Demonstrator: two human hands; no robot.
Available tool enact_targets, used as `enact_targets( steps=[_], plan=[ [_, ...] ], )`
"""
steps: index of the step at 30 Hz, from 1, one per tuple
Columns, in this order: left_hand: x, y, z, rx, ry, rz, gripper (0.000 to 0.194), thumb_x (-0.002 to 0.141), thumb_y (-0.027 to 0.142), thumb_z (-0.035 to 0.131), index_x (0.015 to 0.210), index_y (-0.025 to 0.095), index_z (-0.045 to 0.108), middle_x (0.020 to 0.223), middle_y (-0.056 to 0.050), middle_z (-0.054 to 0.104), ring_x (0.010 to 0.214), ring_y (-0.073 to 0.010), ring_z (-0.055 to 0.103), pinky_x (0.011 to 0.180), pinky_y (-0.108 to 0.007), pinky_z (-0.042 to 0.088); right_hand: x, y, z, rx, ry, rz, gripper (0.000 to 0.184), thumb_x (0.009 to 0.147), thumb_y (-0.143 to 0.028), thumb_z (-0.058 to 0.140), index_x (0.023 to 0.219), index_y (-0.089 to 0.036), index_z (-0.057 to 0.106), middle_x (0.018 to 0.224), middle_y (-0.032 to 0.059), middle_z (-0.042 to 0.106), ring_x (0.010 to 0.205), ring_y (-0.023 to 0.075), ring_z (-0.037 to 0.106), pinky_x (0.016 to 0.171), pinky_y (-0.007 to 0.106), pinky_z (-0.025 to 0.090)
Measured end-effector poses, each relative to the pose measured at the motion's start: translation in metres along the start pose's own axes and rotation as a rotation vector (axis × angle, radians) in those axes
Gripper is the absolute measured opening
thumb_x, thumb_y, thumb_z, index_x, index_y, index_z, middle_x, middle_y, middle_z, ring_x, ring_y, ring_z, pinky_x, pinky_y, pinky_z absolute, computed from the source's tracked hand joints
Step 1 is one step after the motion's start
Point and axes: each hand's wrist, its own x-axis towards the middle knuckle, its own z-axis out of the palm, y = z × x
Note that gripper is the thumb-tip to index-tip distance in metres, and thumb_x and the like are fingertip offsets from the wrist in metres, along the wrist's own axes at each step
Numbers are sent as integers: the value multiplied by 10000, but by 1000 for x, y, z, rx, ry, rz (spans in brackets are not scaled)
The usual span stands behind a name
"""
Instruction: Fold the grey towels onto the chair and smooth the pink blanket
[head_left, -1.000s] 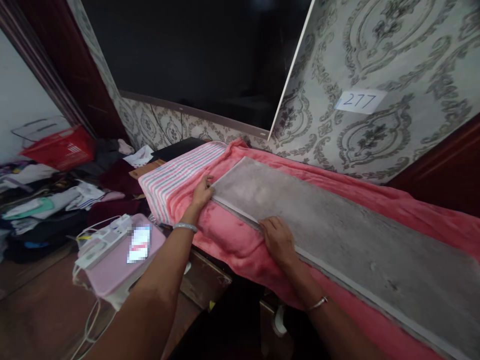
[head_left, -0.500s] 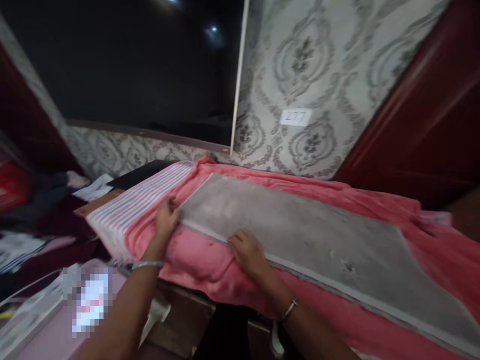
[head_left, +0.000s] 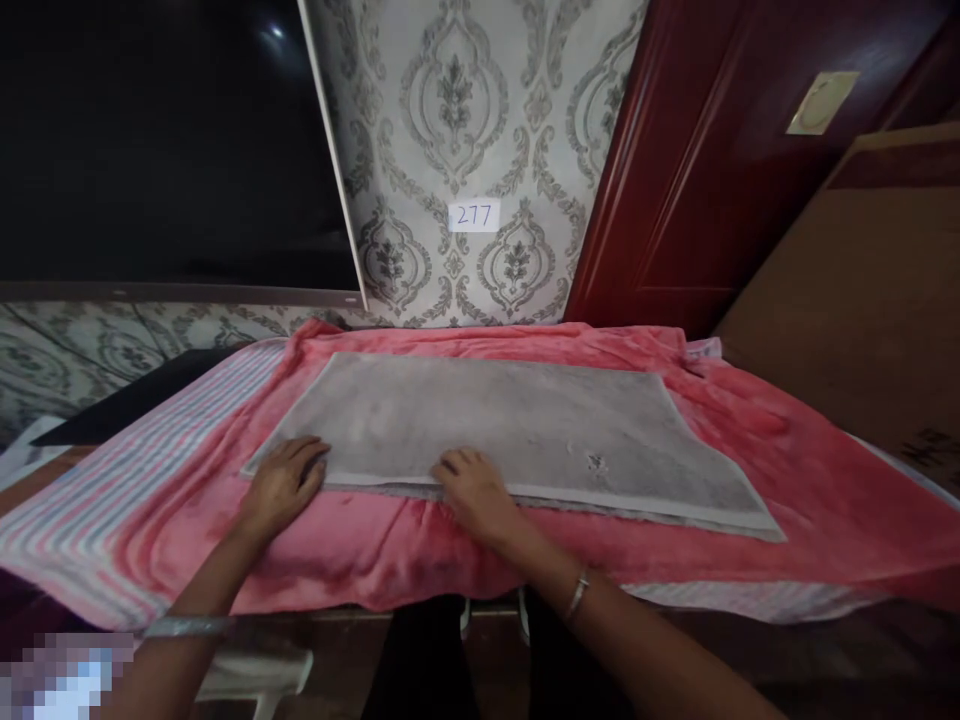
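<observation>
From the head camera, a flat grey board (head_left: pixel 480 430) lies on a pink fuzzy blanket (head_left: pixel 840 530), with its long side toward the person. The board has cloudy marks like stone, a pale edge, and a small dark spot (head_left: pixel 597 462) near its right end. The left hand (head_left: pixel 285 487) is at the near left part of the board, and its fingers (head_left: pixel 307 455) lie on top of the board. The right hand (head_left: pixel 472 492) is at the middle of the near edge, and its fingers (head_left: pixel 454 463) lie on the board too. The fingers of both hands are loose and spread a little, not clenched, and they are not curled under the board. There is a shiny bangle (head_left: pixel 187 627) on the left wrist and a thin bracelet (head_left: pixel 577 596) on the right wrist. A striped towel (head_left: pixel 112 510) in pink, blue and white sticks out from under the blanket on the left. Behind the board is a wall with grey swirly wallpaper (head_left: pixel 450 100) and a white card (head_left: pixel 474 215) that says 277. A big black screen (head_left: pixel 150 150) is on the left of the card, and a dark red door (head_left: pixel 675 170) is on the right. A brown cardboard sheet (head_left: pixel 847 300) leans at the far right. The bottom left corner has a blurry patch (head_left: pixel 64 680), and I cannot tell what it is.
</observation>
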Motion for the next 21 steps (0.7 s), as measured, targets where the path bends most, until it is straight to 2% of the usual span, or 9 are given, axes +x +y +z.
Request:
enact_targets(
  steps=[3, 5, 7, 9, 12, 14, 16, 21],
  plan=[
    [4, 8, -5, 14, -22, -17, 361, 887, 371, 419, 992, 197, 717, 1077, -131, 739, 1042, -317, 669, 970, -504, 513, -44, 39, -12, 1, 31, 63, 287, 890, -69, 573, 1125, -177, 696, 1129, 122, 666, 1005, 262, 573, 855, 394, 491],
    [7, 25, -8, 13, -49, -25, 337, 879, 344, 425, 966, 192, 713, 1034, -133, 734, 1002, -317, 664, 959, -508, 507, -71, 61, -17, 16, 87, 103, 328, 907, -84, 534, 1179, -181, 691, 1152, 131, 660, 1028, 265, 574, 881, 409, 500],
    [12, 54, -7, -27, -77, -8, 310, 886, 335, 449, 971, 190, 710, 1041, -132, 722, 1002, -312, 651, 951, -500, 503, -92, 75, -18, 56, 152, 128, 350, 934, -115, 497, 1216, -198, 687, 1173, 131, 654, 1057, 271, 574, 907, 434, 505],
    [17, 92, -2, -125, -116, 65, 296, 900, 333, 492, 1056, 190, 699, 1160, -136, 695, 1081, -308, 622, 983, -495, 484, -105, 80, -17, 110, 215, 146, 350, 964, -155, 475, 1233, -216, 690, 1181, 128, 651, 1077, 273, 576, 927, 456, 506],
    [25, 147, 13, -261, -212, 252, 304, 894, 341, 586, 1156, 215, 673, 1287, -126, 642, 1178, -304, 575, 1012, -488, 461, -113, 77, -14, 155, 289, 176, 329, 995, -199, 464, 1214, -226, 708, 1157, 125, 663, 1066, 269, 589, 929, 464, 504],
    [28, 168, 23, -296, -236, 320, 274, 915, 317, 581, 1153, 216, 671, 1259, -125, 646, 1150, -291, 577, 986, -477, 466, -113, 74, -13, 155, 319, 209, 315, 998, -216, 477, 1201, -222, 718, 1152, 126, 670, 1063, 271, 593, 926, 467, 499],
    [30, 176, 29, -303, -228, 324, 243, 944, 296, 547, 1131, 209, 675, 1200, -128, 657, 1091, -276, 585, 950, -464, 472, -113, 72, -14, 159, 322, 250, 308, 993, -231, 499, 1206, -226, 721, 1171, 125, 669, 1081, 280, 588, 940, 478, 488],
    [28, 170, 31, -261, -200, 311, 251, 970, 335, 528, 1131, 207, 671, 1168, -119, 646, 1059, -264, 564, 923, -441, 457, -114, 74, -16, 187, 308, 267, 296, 1002, -207, 496, 1144, -240, 753, 1112, 98, 693, 1055, 266, 578, 950, 469, 466]
  ],
)
